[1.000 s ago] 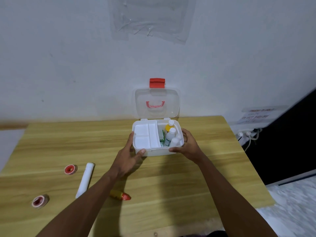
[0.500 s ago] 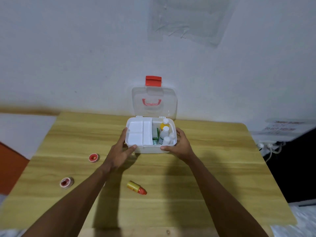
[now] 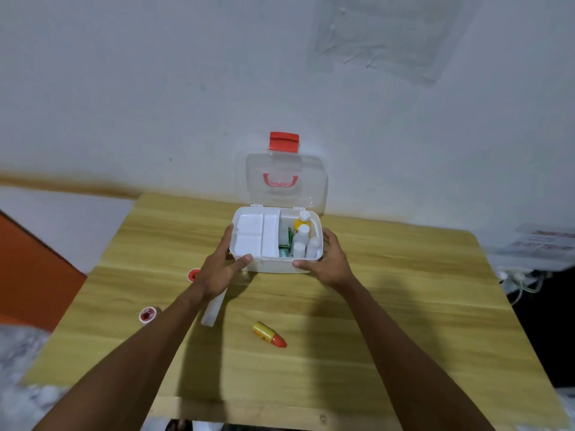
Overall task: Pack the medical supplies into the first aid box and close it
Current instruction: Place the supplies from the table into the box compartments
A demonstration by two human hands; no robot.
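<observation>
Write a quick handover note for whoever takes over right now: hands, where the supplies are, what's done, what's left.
Hands: the left hand grips the left side of the box; the right hand grips its right side. The lid stands open.
Done: bottles and green packets are in the right compartment, beside a white tray.
Left on the table: a tape roll by the left wrist, a second tape roll, a white tube, a yellow tube with a red cap. Pack these, then close the lid.
</observation>
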